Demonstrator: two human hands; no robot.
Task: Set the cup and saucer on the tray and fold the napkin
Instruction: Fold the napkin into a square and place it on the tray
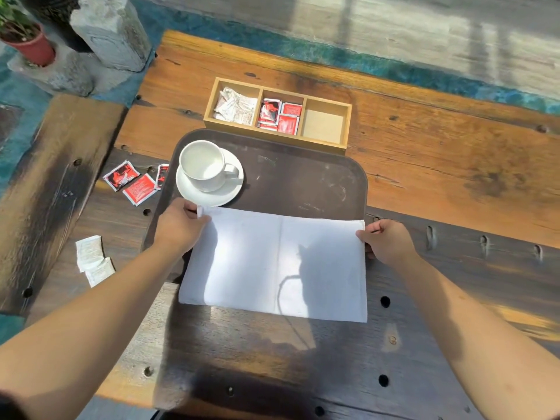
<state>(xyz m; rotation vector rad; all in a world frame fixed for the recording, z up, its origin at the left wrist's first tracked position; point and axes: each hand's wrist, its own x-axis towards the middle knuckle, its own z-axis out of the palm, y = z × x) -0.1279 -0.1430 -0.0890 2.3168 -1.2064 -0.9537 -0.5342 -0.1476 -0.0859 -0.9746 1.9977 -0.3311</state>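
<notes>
A white cup (pixel 203 164) stands upright on a white saucer (pixel 212 194) at the far left of the dark brown tray (pixel 303 177). A white napkin (pixel 272 262) lies spread flat over the tray's near edge and the table, with a crease down its middle. My left hand (pixel 178 228) pinches the napkin's far left corner. My right hand (pixel 386 241) pinches its far right corner. The tray's near part is hidden under the napkin.
A wooden three-part box (pixel 277 112) behind the tray holds white packets, red packets and one bare compartment. Loose red packets (pixel 133 181) and white packets (pixel 94 259) lie left of the tray. A potted plant (pixel 27 34) and stone blocks stand far left.
</notes>
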